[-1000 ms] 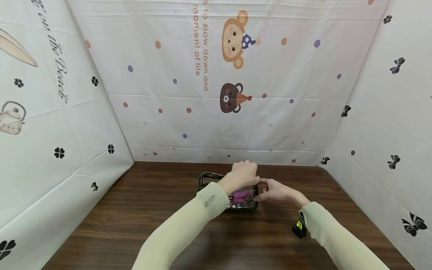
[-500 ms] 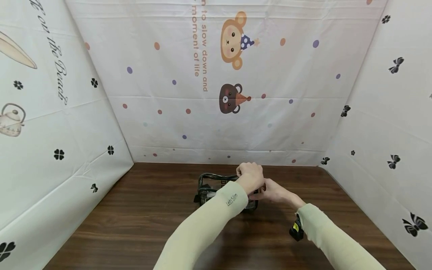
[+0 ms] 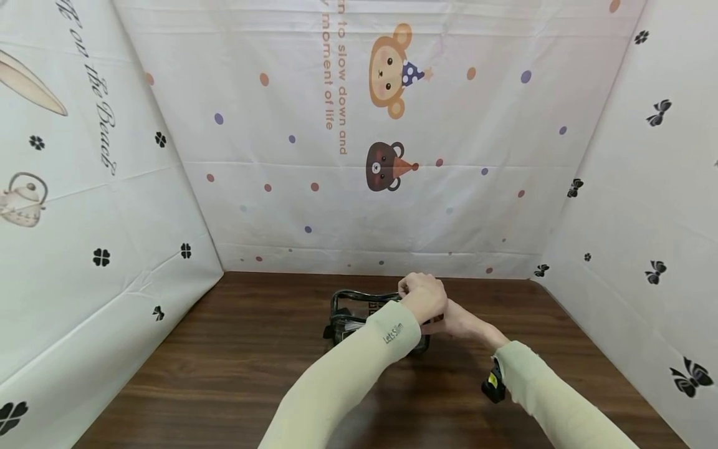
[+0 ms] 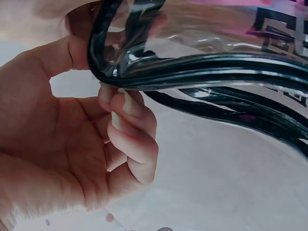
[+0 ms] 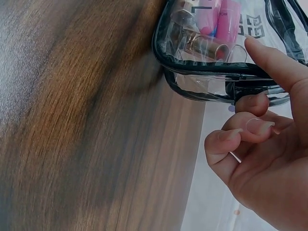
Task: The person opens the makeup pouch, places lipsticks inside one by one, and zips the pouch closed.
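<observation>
A clear cosmetic pouch [image 3: 339,312] with black trim sits at the far middle of the table, partly covered by my left forearm. Curled fingers of my left hand [image 3: 424,297] grip its zippered edge near the right corner; in the left wrist view the black rim [image 4: 202,72] runs into that hand [image 4: 82,130], and any zipper pull is hidden. My right hand [image 3: 461,325] holds the pouch's right end, thumb [image 5: 269,60] on the clear face and index finger underneath. Through the plastic show pink tubes [image 5: 226,21] and a small clear bottle with a gold-coloured part [image 5: 209,46].
The dark wooden table [image 3: 252,362] extends around the pouch on all sides. Behind it stands a white printed cloth wall [image 3: 280,206], with similar walls left and right. A black wrist camera [image 3: 493,383] hangs at the right cuff.
My left hand has shifted right along the pouch's zippered edge to its right end, its forearm now covering the pink contents. The right hand stays at that end with slight movement.
</observation>
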### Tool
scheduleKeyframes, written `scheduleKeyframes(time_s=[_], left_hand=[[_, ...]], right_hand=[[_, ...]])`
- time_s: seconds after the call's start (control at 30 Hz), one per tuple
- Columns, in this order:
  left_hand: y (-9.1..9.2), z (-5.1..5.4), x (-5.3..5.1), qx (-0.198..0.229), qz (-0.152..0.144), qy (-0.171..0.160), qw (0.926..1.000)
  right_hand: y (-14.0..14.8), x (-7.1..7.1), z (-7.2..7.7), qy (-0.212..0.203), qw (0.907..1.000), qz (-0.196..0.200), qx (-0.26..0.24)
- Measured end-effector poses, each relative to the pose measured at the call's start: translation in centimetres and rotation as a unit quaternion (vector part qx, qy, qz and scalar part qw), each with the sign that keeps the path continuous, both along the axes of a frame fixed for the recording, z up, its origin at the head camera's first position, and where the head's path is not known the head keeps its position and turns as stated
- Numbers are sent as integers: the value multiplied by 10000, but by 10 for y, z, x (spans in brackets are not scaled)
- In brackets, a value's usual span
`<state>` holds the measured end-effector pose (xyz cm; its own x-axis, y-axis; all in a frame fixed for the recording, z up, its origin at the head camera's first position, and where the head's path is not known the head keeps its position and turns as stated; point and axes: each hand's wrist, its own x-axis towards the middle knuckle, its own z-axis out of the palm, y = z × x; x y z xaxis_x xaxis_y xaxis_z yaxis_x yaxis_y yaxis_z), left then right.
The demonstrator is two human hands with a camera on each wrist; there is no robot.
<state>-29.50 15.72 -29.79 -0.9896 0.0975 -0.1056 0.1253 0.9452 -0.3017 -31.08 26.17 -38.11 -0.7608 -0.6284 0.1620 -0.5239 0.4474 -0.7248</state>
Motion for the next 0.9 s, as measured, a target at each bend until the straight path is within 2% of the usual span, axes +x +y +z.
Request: scheduleKeyframes(time_s=[0.17,0.3,0.5,0.7,0.9], left_hand=[[-2,0,0,192,117,14,9997],[-6,0,-2,508,31,-17,9987],[-8,2,-2,935,-65,-104,9955],[-15,3,-3,1369,-400,-161,9896],[-26,7,-9,1708,-883,-536,9799]], right_hand=[[-2,2,-1,-163,9993,-295,168],[-4,5,2,-327,9972,-549,398],[-2,5,2,-351,9968,-567,430],[-1,4,1,-474,9950,-705,529],[-1,6,2,-448,9953,-706,487]])
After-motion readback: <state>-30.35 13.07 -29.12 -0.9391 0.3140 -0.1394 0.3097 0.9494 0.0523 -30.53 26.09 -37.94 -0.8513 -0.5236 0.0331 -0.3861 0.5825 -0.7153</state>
